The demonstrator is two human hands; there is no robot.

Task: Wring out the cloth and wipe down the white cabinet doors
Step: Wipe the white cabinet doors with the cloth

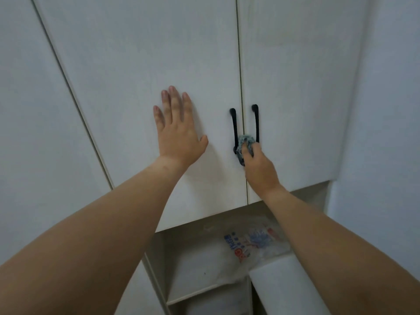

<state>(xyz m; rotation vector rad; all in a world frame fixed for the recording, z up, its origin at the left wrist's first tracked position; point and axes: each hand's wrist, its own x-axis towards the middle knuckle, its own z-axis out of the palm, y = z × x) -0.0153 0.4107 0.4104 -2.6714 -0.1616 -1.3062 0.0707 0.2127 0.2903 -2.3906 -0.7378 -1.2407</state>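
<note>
Grey-blue cloth [246,148], bunched small, sits between two black handles [234,130] at the meeting edge of a pair of white cabinet doors [136,53]. The right hand [259,169] grips it, fingers curled round the wad, and presses it against the lower end of the left handle. The left hand [176,130] lies flat on the left door, fingers straight and slightly spread, thumb out to the right, well apart from the cloth. Below the doors an open shelf [193,289] holds a clear plastic bag [252,244] printed in blue and red; its lettering is too blurred to read. A white block [288,285] stands near the bag's right side. Plain pale wall [386,110] runs up the right.
</note>
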